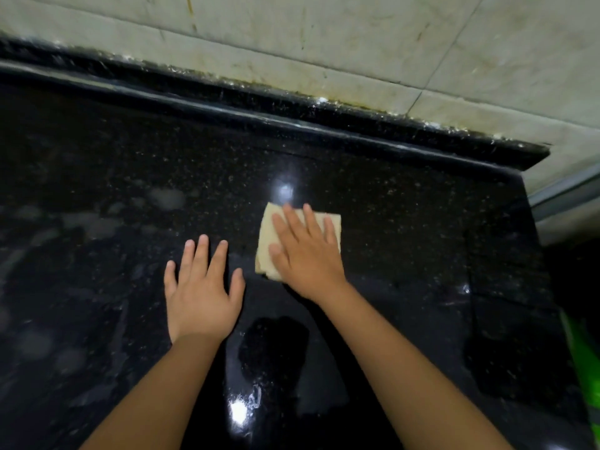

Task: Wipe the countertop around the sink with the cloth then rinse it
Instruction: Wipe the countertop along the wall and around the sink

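Across the left half of the frame the dark speckled countertop (97,177) carries pale cloudy smears and dried spots, thickest at middle left, so I judge that side still needs the wipe. Just left of centre the left hand (201,297) lies palm down on the stone with its fingers straight and spread, holding nothing; it serves best as a brace, kept flat and out of the cloth's path. Right of centre the right hand (306,254) presses flat on the folded beige cloth (269,228), fingers straight and slightly apart, covering most of it, with the cloth's left edge and upper corners showing beyond the fingers. The cloth sits flat on the counter in the middle of the frame, beside a bright glare of light. To wipe well, I would keep the palm's weight spread over the whole fold, pull in long overlapping strokes toward the smeared left area, and work along the raised back edge (292,125) in the upper frame, where white crust gathers under the stained wall tiles (357,37). The sink is not in view, so rinsing looks some way off. A green object (581,358) shows at the far right edge.
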